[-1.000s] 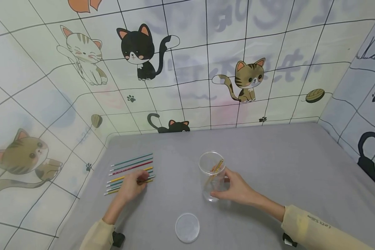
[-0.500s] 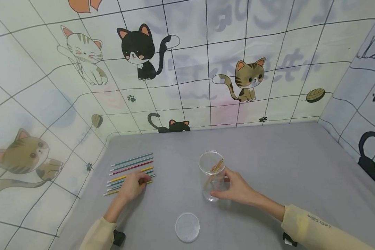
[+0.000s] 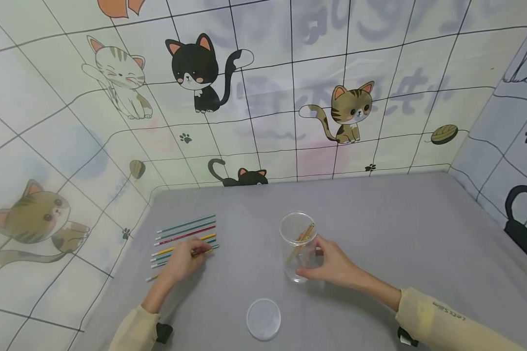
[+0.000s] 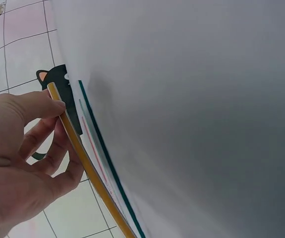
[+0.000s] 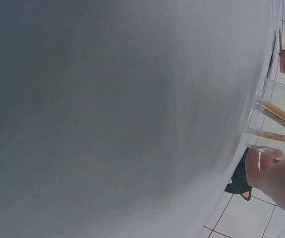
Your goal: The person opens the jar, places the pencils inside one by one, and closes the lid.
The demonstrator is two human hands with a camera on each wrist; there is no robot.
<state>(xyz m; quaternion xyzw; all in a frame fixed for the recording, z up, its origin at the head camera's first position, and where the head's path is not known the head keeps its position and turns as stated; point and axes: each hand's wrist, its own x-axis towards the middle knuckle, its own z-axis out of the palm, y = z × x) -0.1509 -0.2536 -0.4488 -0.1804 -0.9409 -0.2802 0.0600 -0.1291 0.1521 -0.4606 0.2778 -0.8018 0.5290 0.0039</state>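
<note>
At far left, the pencils (image 3: 186,223) lie side by side on the table (image 3: 399,219), white ends to the left; the left hand (image 3: 184,261) covers the middles of the nearer ones, so their count is hard to make out. That hand pinches a yellow pencil (image 4: 89,166) between thumb and fingertips, the other fingers curled behind it. In the head view the hand hides most of this pencil; in the left wrist view its lower end is cut off by the bottom edge. It lies at the row's near side, its white end toward the lower left and its long axis slanting up to the right, toward the cup (image 3: 290,263). Whether the white end touches the table cannot be told.

Next, nearer the person, a clear disc (image 3: 263,320) lies flat. Beyond it the cup stands upright with a few pencils leaning inside, their lower parts blurred through the wall. The right hand (image 3: 334,263) grips the cup's right side, thumb low in front, fingers partly hidden behind. The right wrist view cuts off both cup and hand.
</note>
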